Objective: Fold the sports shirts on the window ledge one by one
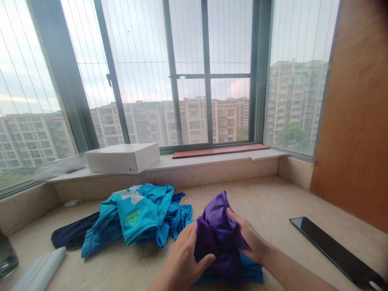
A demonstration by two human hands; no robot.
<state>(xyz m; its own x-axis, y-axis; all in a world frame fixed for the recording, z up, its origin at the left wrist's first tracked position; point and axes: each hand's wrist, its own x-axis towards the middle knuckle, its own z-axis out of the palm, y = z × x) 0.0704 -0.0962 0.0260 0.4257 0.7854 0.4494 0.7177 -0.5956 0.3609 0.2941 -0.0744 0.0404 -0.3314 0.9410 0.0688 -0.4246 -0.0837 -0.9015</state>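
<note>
Bunched purple fabric, apparently a garment [220, 230], stands up between my two hands. My left hand [184, 254] presses against its left side, with the thumb laid across the front of the cloth. On the other side my right hand [250, 238] grips its edge, the thumb on top and the fingers mostly hidden behind the fabric. Beneath the purple garment lies a folded blue cloth [253, 268], partly covered. Just left of my hands is a rumpled heap of bright blue sportswear [139, 214] with yellow-green lettering.
A dark rolled cloth [74, 231] lies beside the blue heap. A white box [123, 157] and a reddish board [221, 150] rest on the window ledge. At right is a black phone-like slab [333, 248]; at left, a white folded item [41, 268] and a dark glass container [6, 258].
</note>
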